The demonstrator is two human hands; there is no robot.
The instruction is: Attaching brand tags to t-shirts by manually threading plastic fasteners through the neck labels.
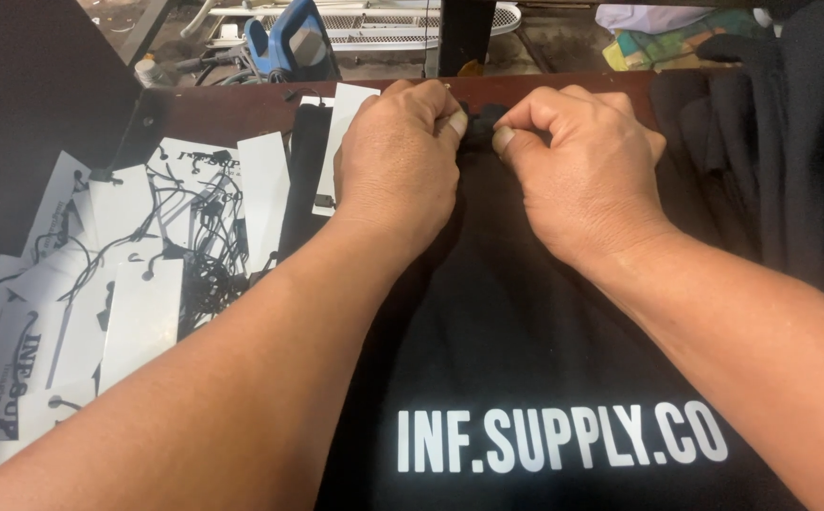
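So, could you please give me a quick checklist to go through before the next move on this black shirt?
1. Both hands on the collar: ok. Left hand and right hand pinch the top edge of the black shirt.
2. Shirt lying flat on the table: ok, front print faces up.
3. Small piece between the fingertips: cannot tell, it is dark and mostly hidden.
4. Spare tags within reach: ok, a loose pile with strings lies left of the shirt.
5. Strings untangled: not ok, they cross over one another.
6. Other dark clothes apart: ok, at the right.
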